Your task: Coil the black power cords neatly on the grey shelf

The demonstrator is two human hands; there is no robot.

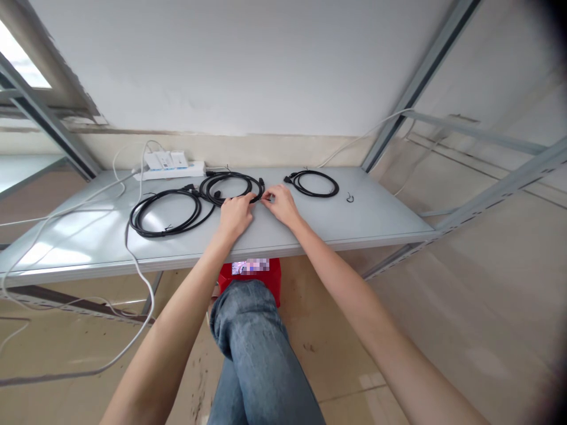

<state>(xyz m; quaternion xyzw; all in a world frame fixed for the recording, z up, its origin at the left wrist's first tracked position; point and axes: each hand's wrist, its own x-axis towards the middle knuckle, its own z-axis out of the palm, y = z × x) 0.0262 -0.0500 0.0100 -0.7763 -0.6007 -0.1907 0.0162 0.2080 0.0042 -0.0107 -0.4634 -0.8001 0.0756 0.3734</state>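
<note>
Three coiled black cables lie on a grey metal shelf [381, 221]. My left hand [235, 213] and my right hand [280, 204] meet at the right edge of the middle coil [221, 188], both pinching it with closed fingers. A larger coil [166, 213] lies to the left, touching the middle one. A smaller coil [312, 183] rests to the right of my right hand, apart from it. What sits between my fingertips is too small to make out.
A white power strip [170, 166] with white plugs stands at the shelf's back left, its white cords trailing over the front edge. A small black tie [349, 198] lies right of the coils. Slanted metal frame bars flank the shelf. A red stool [254, 277] is under it.
</note>
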